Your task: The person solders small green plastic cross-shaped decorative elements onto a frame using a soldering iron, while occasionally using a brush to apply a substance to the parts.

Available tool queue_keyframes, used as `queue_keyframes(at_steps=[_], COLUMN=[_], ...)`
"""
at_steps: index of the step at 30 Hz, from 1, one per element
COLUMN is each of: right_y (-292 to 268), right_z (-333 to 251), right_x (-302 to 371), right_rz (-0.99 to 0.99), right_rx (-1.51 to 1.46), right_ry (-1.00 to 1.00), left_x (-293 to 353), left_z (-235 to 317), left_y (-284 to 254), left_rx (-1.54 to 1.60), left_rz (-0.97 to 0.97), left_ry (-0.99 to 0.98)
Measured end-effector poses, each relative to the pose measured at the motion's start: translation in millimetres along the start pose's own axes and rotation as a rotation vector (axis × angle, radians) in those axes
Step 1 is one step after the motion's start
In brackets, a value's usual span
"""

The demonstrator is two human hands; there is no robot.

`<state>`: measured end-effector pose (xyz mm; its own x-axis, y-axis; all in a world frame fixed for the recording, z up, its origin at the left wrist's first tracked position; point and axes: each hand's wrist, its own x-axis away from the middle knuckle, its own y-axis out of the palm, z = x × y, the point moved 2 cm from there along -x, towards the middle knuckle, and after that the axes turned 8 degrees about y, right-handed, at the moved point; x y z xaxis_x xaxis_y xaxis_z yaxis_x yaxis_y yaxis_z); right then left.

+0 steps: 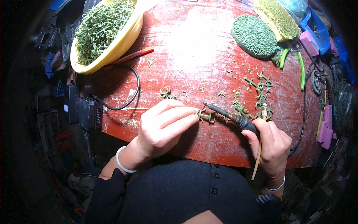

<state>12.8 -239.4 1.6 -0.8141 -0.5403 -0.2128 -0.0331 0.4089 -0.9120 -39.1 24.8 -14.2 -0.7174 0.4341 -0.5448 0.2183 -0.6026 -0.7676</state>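
My left hand [162, 123] pinches a small green branched piece [206, 117] at its fingertips, low over the red table. In my right hand [274, 145] are a soldering iron [232, 116] and a thin paintbrush [258, 161] with a wooden handle. The iron's dark tip points left, just above the green piece; whether they touch I cannot tell. Several like green pieces [260, 87] lie in a loose row near the brush's bristles. A curled green piece [166, 93] rests beyond my left hand.
A yellow basin [128, 44] heaped with green pieces [102, 31] stands far left, a red pen [132, 56] beside it. Far right are a round green spiky pad [254, 36], a yellowish block [278, 18] and green-handled pliers [284, 58]. A black cable [305, 97] runs down the right side.
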Motion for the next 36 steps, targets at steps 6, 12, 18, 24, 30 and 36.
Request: queue_keyframes(at_steps=[6, 12, 18, 24, 30, 36], right_y=[0.0, -0.2, 0.7, 0.0, 0.5, 0.2], right_z=[0.1, 0.0, -0.3, -0.7, -0.1, 0.4], right_x=[0.5, 0.0, 0.0, -0.2, 0.1, 0.3], right_rz=[0.000, -0.009, -0.006, -0.006, -0.013, -0.019], right_rx=[0.001, -0.003, -0.001, 0.000, -0.005, -0.010], right_ry=[0.004, 0.007, 0.009, 0.009, 0.016, 0.022], left_x=[-0.6, -0.8, -1.3, -0.8, -0.2, -0.1], left_z=[0.2, 3.2, 3.0, 2.4, 2.5, 2.3], left_y=[-0.5, -0.8, -0.5, -0.1, -0.2, 0.1], left_rx=[-0.002, 0.018, 0.028, 0.023, 0.022, 0.016], left_rz=[-0.002, -0.002, 0.000, 0.003, -0.004, -0.004], left_ry=[-0.001, -0.054, -0.052, -0.048, -0.046, -0.040])
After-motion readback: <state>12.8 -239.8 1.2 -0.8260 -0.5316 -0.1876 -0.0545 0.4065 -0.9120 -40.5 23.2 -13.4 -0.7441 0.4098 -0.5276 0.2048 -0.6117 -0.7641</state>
